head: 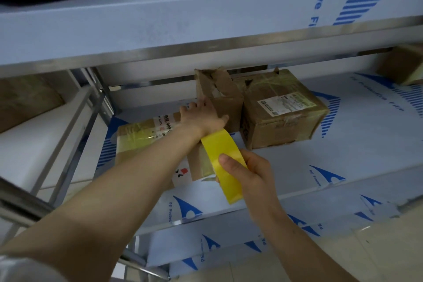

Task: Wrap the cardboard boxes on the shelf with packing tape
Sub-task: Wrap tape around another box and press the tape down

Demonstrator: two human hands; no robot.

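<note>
L hand (201,113) reaches across flat cardboard box (137,137) on mid shelf (343,144), palm down at box's far end, touching torn small box (219,96) behind. Prob. pinning the box (or a tape end) so it won't slide under pull; whether fingers hook the far edge, can't tell. R hand (249,174) grips yellow tape roll (219,146), thumb on its outer face, rest of hand closed round it. Roll held on edge just above box's near corner, angled along box's length, likely to run a strip lengthwise. Flat box shows glossy tape bands on top + near end; looks part-wrapped. Labelled box (283,119) sits right of torn one, touching it, taped crosswise

Writing: shelf film reads "PE Protective Film" w/ blue logo, repeated; upper shelf (160,18) shows "tive F". Flat box: "400" + what looks like "BLACK", rest covered by arm. White shipping label (286,103) on labelled box: print too small to read
</note>
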